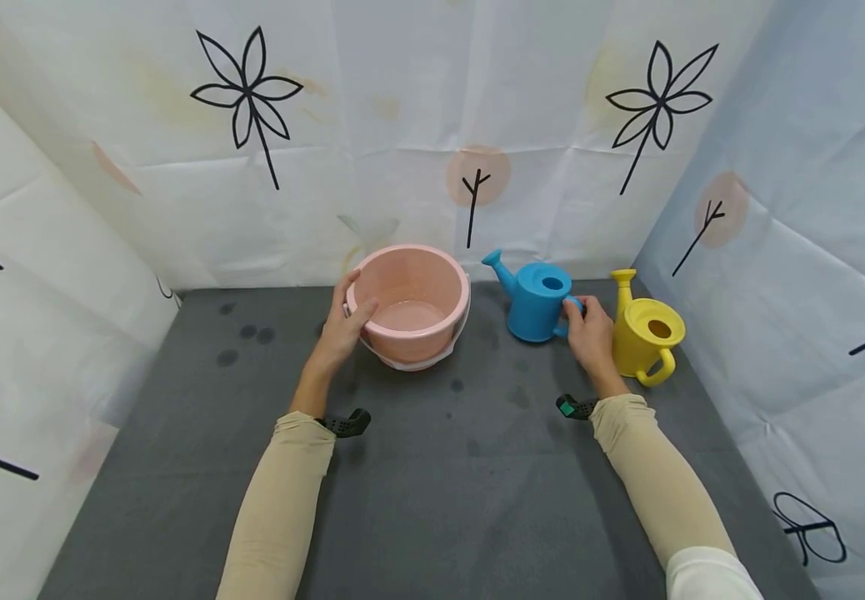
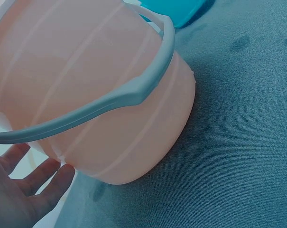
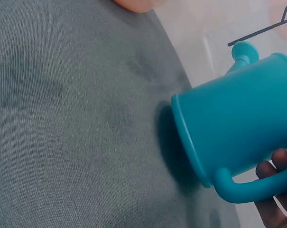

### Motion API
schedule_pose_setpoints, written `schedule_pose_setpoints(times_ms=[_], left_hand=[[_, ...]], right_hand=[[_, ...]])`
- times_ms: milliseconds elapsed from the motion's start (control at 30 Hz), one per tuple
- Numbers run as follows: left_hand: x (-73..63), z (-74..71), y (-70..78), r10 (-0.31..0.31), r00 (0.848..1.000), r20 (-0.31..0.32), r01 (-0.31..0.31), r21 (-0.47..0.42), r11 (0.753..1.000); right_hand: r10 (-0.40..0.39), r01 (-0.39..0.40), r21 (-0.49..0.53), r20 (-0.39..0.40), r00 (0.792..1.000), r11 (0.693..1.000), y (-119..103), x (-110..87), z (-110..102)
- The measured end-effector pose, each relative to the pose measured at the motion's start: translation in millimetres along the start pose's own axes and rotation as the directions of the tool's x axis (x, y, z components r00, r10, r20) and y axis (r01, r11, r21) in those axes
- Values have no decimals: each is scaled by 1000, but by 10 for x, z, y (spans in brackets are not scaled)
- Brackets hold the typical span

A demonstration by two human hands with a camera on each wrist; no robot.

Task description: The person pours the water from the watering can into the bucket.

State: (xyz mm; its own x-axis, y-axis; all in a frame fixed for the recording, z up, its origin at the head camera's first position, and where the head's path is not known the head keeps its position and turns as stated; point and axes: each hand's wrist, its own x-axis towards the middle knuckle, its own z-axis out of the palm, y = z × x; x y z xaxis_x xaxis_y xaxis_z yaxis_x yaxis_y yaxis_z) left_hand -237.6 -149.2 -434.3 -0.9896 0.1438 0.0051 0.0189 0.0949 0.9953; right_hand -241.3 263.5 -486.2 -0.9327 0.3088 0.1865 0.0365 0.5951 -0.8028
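Observation:
A pink bucket (image 1: 410, 333) stands near the back wall, its pale carrying handle (image 2: 124, 95) hanging down across the front. My left hand (image 1: 342, 329) grips the bucket's left side, the thumb over the rim and the fingers along the outside wall. To the right of it is a blue watering can (image 1: 537, 304), its spout pointing left and away. My right hand (image 1: 590, 337) holds this can by its handle (image 3: 247, 190), with fingers curled through the loop. Just beyond the right hand sits a yellow watering can (image 1: 638, 342), its handle turned toward me.
The dark grey cloth-covered table (image 1: 447, 508) has several darker spots, mostly at the back left. White sheets with printed flowers and trees form a back wall (image 1: 402, 108) and side walls. The yellow can stands close to the right wall (image 1: 770, 333).

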Motion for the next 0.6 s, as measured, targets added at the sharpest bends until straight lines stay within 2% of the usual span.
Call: schedule_pose_setpoints(times_ms=[367,600], left_hand=[[-12,4,0,-3,1000,-7,3,6,1000],[-29,1,6,-1,1000,5,0,22,1000]], right_hand=[[-67,77,142,-71,995,987,-105,-52,-1],[-59,84,230,-110,992,969,-221,-83,-43]])
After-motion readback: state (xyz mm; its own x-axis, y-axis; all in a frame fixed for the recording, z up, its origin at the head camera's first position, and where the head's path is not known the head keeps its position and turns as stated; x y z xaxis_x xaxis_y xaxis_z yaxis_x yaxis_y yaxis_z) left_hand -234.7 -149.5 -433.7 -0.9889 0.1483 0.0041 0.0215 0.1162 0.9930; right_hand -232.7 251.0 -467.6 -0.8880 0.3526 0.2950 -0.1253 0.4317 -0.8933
